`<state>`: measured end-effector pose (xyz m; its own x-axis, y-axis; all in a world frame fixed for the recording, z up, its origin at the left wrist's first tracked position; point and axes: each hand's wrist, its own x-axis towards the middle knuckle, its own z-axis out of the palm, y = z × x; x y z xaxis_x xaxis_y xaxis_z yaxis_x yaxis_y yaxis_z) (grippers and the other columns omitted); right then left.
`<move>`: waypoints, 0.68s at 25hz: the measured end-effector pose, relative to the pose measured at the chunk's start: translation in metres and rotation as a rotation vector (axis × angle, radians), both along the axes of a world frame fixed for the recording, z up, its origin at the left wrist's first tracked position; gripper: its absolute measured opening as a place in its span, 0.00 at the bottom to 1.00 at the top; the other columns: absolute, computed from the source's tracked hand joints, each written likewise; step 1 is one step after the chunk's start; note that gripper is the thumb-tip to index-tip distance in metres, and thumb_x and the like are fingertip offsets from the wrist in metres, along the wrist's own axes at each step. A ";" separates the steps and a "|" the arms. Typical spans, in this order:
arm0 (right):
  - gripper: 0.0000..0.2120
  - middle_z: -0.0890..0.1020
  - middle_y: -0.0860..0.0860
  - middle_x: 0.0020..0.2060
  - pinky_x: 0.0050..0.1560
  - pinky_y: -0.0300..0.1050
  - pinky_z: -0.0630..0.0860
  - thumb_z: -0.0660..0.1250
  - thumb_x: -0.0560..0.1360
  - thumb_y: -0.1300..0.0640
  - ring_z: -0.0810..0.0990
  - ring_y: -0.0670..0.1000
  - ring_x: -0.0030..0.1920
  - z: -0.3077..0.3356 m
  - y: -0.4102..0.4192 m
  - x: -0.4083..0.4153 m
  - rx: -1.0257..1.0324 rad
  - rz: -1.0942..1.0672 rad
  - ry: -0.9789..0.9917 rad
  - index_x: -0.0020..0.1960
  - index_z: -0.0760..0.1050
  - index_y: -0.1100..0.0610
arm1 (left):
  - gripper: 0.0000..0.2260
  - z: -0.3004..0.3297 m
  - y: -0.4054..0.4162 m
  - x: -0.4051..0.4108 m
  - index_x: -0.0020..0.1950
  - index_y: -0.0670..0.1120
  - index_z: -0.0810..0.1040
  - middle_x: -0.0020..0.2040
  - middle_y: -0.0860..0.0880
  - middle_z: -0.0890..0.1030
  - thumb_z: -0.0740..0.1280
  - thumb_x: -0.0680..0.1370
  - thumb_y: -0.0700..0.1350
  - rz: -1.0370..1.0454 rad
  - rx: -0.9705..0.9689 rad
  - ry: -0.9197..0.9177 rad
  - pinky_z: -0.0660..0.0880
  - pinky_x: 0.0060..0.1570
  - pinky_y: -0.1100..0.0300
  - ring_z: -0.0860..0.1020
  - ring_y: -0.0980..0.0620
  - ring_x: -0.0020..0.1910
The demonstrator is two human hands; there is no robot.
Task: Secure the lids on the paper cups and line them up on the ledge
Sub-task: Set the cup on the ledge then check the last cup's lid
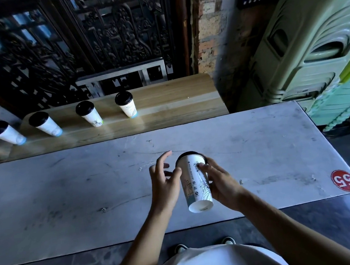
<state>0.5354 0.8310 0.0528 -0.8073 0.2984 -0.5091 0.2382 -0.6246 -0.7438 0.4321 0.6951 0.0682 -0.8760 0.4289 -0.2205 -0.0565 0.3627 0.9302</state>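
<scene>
A white paper cup (196, 185) with a printed drawing is held above the grey table (68, 185), tilted with its bottom toward me. A black lid (188, 153) sits on its far rim. My right hand (219, 183) grips the cup's right side, thumb on the wall near the lid. My left hand (166, 182) is at the cup's left, thumb touching the wall, fingers spread and loose. Several lidded cups stand in a row on the wooden ledge (167, 103), such as one at the right end (126, 105) and one at the left end (5, 132).
A red round sticker (343, 180) marks the table's right corner. A dark carved screen (76, 45) rises behind the ledge, and a brick wall (207, 33) and green plastic crates (316, 54) stand at the right. The ledge's right half is bare wood.
</scene>
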 end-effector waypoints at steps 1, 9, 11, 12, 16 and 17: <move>0.19 0.80 0.64 0.64 0.48 0.51 0.82 0.65 0.83 0.53 0.83 0.59 0.52 0.000 0.001 0.000 0.001 -0.003 -0.003 0.73 0.72 0.46 | 0.20 0.001 -0.002 0.000 0.61 0.65 0.77 0.57 0.50 0.71 0.68 0.78 0.40 -0.025 0.011 0.080 0.79 0.49 0.60 0.78 0.52 0.52; 0.20 0.84 0.61 0.61 0.54 0.59 0.82 0.64 0.83 0.54 0.85 0.59 0.51 -0.002 0.002 -0.002 0.004 0.023 0.015 0.73 0.71 0.41 | 0.14 -0.002 -0.005 0.002 0.55 0.58 0.82 0.54 0.56 0.74 0.70 0.72 0.60 -0.199 0.000 0.274 0.82 0.52 0.53 0.78 0.56 0.56; 0.18 0.85 0.60 0.57 0.50 0.56 0.83 0.64 0.83 0.52 0.86 0.59 0.48 -0.001 0.004 -0.003 -0.021 0.030 -0.008 0.73 0.71 0.41 | 0.14 -0.002 -0.006 0.002 0.55 0.60 0.82 0.54 0.56 0.75 0.70 0.71 0.61 -0.186 -0.008 0.249 0.81 0.55 0.48 0.78 0.55 0.56; 0.18 0.86 0.59 0.53 0.47 0.55 0.83 0.64 0.83 0.48 0.86 0.60 0.46 0.002 0.005 -0.004 -0.032 0.029 -0.033 0.72 0.72 0.44 | 0.13 -0.001 -0.007 0.001 0.54 0.62 0.81 0.54 0.55 0.76 0.70 0.71 0.60 -0.177 -0.002 0.239 0.80 0.56 0.48 0.79 0.54 0.55; 0.16 0.84 0.63 0.51 0.52 0.62 0.82 0.61 0.84 0.47 0.86 0.65 0.47 -0.002 0.010 0.000 -0.040 -0.022 -0.077 0.69 0.75 0.51 | 0.10 0.002 -0.009 0.000 0.51 0.65 0.80 0.54 0.53 0.78 0.68 0.71 0.57 -0.137 0.028 0.221 0.79 0.58 0.47 0.81 0.54 0.54; 0.16 0.85 0.63 0.53 0.53 0.62 0.82 0.57 0.86 0.53 0.85 0.65 0.49 -0.004 0.011 0.002 -0.013 -0.013 -0.070 0.72 0.73 0.45 | 0.10 0.003 -0.010 0.000 0.51 0.64 0.81 0.54 0.53 0.78 0.68 0.71 0.57 -0.136 0.036 0.216 0.80 0.57 0.45 0.81 0.56 0.53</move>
<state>0.5370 0.8417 0.0484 -0.7657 0.3017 -0.5681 0.2815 -0.6371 -0.7176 0.4324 0.6851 0.0707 -0.8347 0.5505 -0.0166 0.1926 0.3200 0.9276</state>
